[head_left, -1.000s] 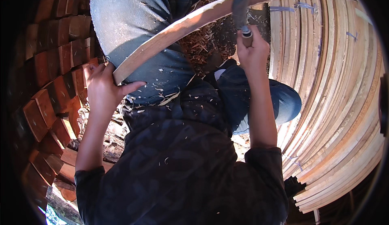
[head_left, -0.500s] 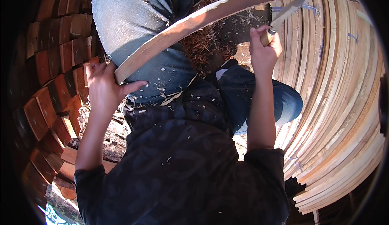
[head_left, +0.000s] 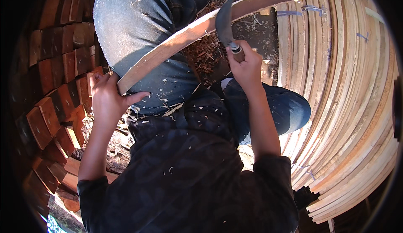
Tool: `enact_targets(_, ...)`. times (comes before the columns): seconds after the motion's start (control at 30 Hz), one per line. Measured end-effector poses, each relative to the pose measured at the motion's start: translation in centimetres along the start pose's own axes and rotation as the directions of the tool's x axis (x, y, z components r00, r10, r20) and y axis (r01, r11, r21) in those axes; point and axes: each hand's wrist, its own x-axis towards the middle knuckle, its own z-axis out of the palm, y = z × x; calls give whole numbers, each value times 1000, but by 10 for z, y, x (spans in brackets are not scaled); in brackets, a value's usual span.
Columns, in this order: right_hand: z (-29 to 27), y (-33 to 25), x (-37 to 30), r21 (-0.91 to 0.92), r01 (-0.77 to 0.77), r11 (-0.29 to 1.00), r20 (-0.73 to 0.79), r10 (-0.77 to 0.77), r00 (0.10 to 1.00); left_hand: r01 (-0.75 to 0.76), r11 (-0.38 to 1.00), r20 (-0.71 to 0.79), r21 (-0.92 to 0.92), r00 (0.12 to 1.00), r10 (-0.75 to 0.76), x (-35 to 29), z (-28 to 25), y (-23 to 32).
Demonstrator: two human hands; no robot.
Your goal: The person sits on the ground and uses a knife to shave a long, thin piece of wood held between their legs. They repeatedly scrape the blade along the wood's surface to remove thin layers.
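Gripping knife (head_left: 224, 22), right hand (head_left: 247, 66) closed round handle (head_left: 238, 54); left hand (head_left: 107, 95) touched end of wooden strip (head_left: 168, 46), thumb (head_left: 137, 97) spread, finger grip unclear.

No legible text or signs anywhere.

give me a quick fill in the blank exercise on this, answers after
The right hand holds a knife whose blade isn't straight but ____.
The left hand is at the near ____ of the wooden strip.
The jeans are coloured ____.
The pale stacked strips lie on the person's ____ side.
Missing words: curved; end; blue; right
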Motion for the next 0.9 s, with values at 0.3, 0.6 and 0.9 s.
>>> enact_targets(0.3, 4, -11, -1, 93, -44, 995, -92, 53, 994, 52, 998, 53, -18, 997, -51, -3, 1, -6)
enact_targets(0.6, 9, -17, -3, 84, -81, 993, -91, 89, 992, 61, 997, 58, -39, 997, -59, 0, -1, -1)
enact_targets(0.9, 20, -3, -7, 346, -195, 918, -158, 262, 952, 25, 998, 1, -57, 1000, -25, -1, 0, -3)
